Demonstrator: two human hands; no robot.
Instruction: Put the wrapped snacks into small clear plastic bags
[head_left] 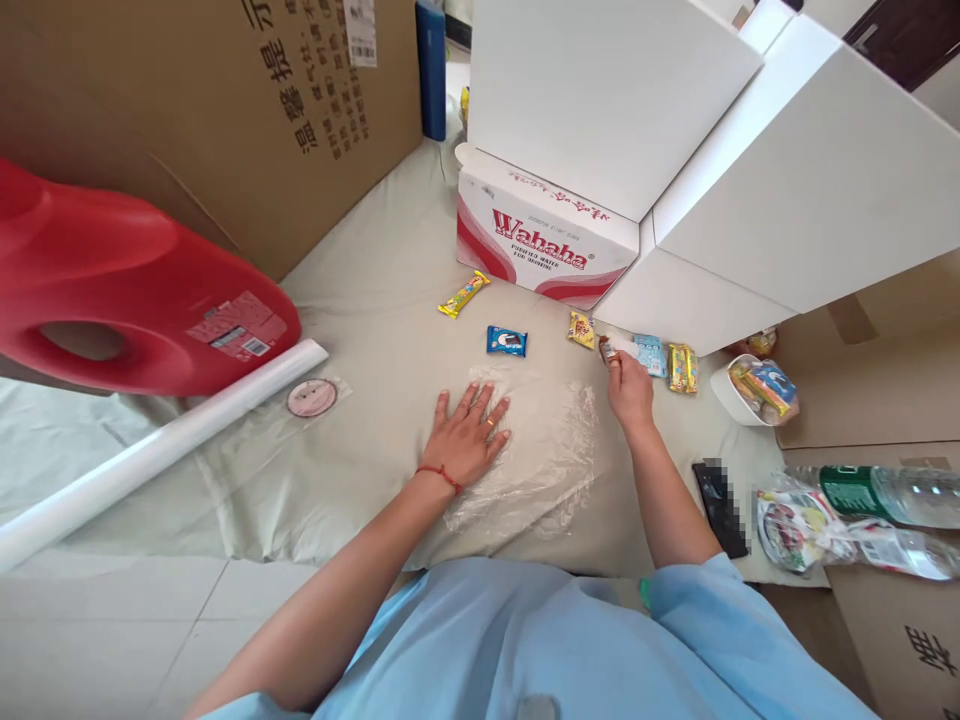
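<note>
My left hand [463, 435] lies flat, fingers spread, on a crinkled sheet of clear plastic film [551, 450]. To its right, my right hand [631, 390] pinches a small brown snack packet [606, 347], partly covered by the fingers. A blue cookie packet [507, 341] lies just beyond the film, with a long yellow snack packet [463, 295] farther back on the left. Near the right fingertips is a small yellow packet [581, 329]. A light blue packet [650, 355] and a yellow twin packet [682, 368] lie right of that hand.
A white Wahaha carton [547, 235] and tall white boxes [615, 90] stand behind. On the left are a red jug [135, 290], a white roll [165, 450] and a round label [312, 398]. A snack-filled white bowl [731, 395], a phone [720, 510] and bottles [892, 495] sit right.
</note>
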